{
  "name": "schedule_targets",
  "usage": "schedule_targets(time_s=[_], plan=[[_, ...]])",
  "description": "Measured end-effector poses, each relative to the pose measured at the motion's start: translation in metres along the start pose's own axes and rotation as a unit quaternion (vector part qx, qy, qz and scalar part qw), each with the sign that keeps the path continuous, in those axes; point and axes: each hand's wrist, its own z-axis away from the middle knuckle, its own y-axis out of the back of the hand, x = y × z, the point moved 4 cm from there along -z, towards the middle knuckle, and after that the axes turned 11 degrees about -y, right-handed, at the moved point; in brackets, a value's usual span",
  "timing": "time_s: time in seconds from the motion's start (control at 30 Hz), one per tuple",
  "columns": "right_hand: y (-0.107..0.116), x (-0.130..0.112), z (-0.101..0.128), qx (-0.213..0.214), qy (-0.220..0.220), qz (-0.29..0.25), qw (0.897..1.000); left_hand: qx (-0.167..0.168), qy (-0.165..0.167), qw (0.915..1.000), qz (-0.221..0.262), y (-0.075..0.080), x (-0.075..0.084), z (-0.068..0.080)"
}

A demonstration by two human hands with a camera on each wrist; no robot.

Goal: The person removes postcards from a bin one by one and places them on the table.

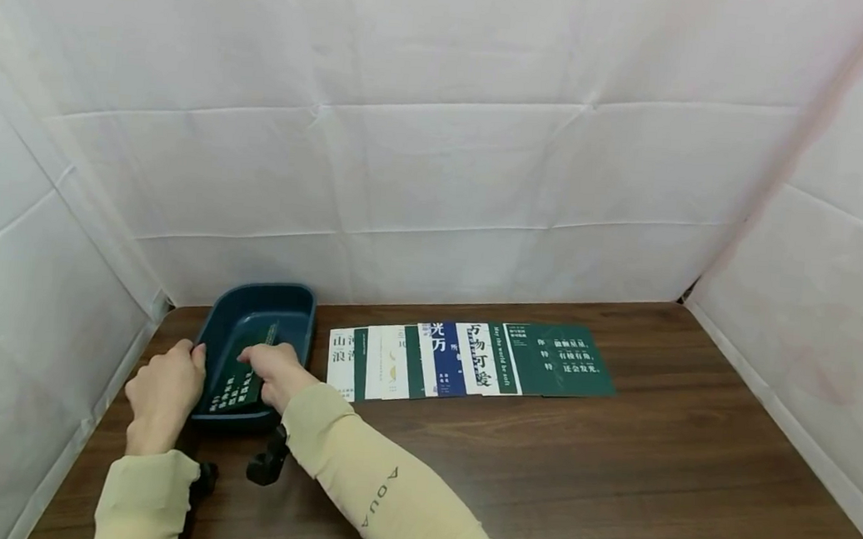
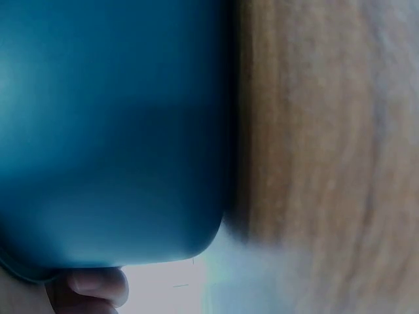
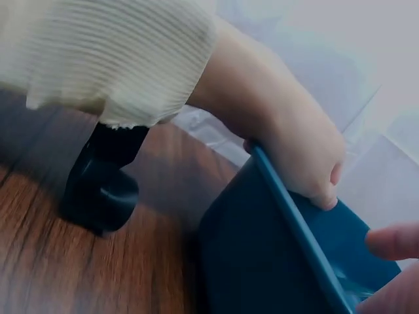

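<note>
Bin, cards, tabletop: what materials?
Blue bin: likely moulded plastic, smooth with a soft sheen and rounded corners. Cards: thin printed paper or card stock, lying flat and overlapping; finish unclear. Table: dark wood grain, possibly laminate, with a slight gloss.
</note>
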Motion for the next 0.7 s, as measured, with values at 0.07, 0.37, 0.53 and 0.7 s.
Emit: schedule_targets(time_s=[0.07, 0.37, 0.53, 0.7], plan=[[-0.001, 0.000, 0.000, -0.003, 0.001, 0.033, 0.999, 0.003, -0.003, 1.0000, 0.000, 0.000, 0.000, 0.000], [-0.008, 0.000, 0.005, -0.018, 0.048, 0.268, 0.962, 0.010, -0.007, 0.9999, 0.002, -0.001, 0.000, -0.002], [-0.006, 0.001, 0.009, -0.033, 0.076, 0.298, 0.951, 0.002, 0.003, 1.0000, 0.001, -0.001, -0.001, -0.003], [-0.006, 0.003, 0.012, -0.040, 0.113, 0.291, 0.949, -0.004, 0.007, 1.0000, 0.002, -0.002, -0.002, -0.002]])
